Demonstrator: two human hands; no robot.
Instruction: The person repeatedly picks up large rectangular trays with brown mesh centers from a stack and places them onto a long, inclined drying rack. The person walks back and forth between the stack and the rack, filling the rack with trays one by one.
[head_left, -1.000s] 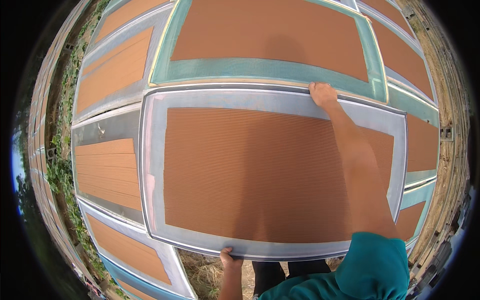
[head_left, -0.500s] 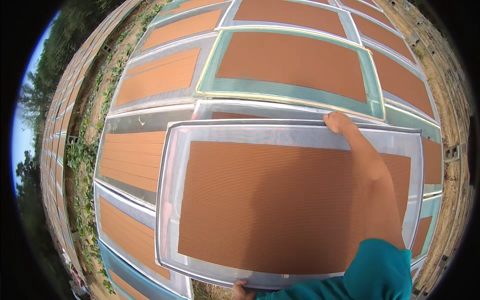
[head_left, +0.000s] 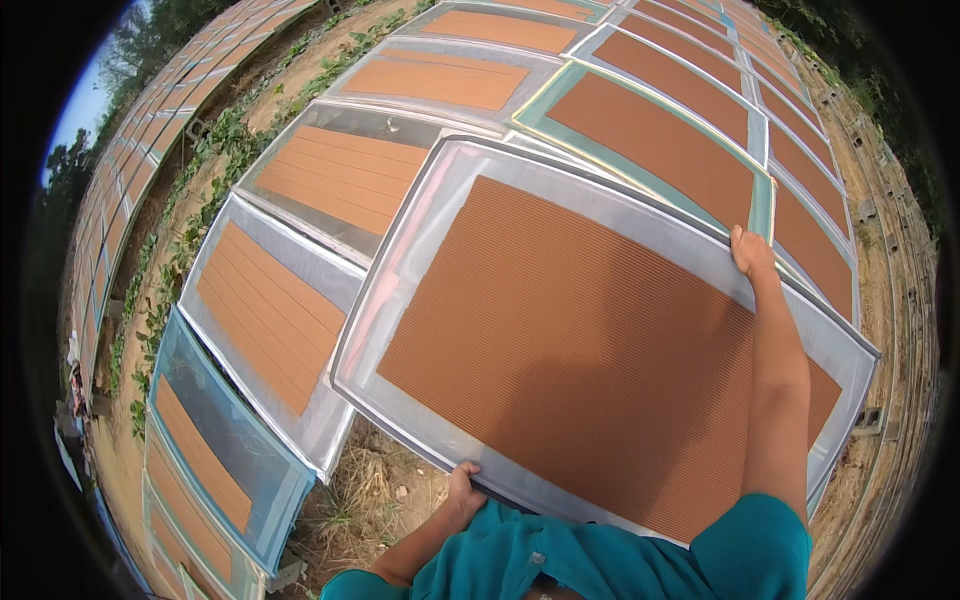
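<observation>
A large mesh drying screen [head_left: 425, 262] with a dark rim slants across the middle of the view, overlapping the screens behind it. On its pale netting lies a wide brown sheet [head_left: 560, 330] made of fine parallel strands, partly in shadow. My right hand [head_left: 752, 252] reaches across the sheet and is closed on the far rim, right of its middle. My left hand [head_left: 465, 490] is closed round the near rim, close to my body. My right forearm hides part of the sheet.
Rows of similar screens stretch away, including a green-netted screen [head_left: 655, 135] just beyond and a blue-netted screen [head_left: 215, 420] at lower left. Dry grass [head_left: 365, 500] shows below the held screen. Leafy plants [head_left: 230, 140] line the left strip; concrete blocks [head_left: 868, 420] stand at right.
The held screen has turned clockwise, its right end dropping nearer to me. Both hands keep their hold. The view has swung left, showing more of my left arm and the ground.
</observation>
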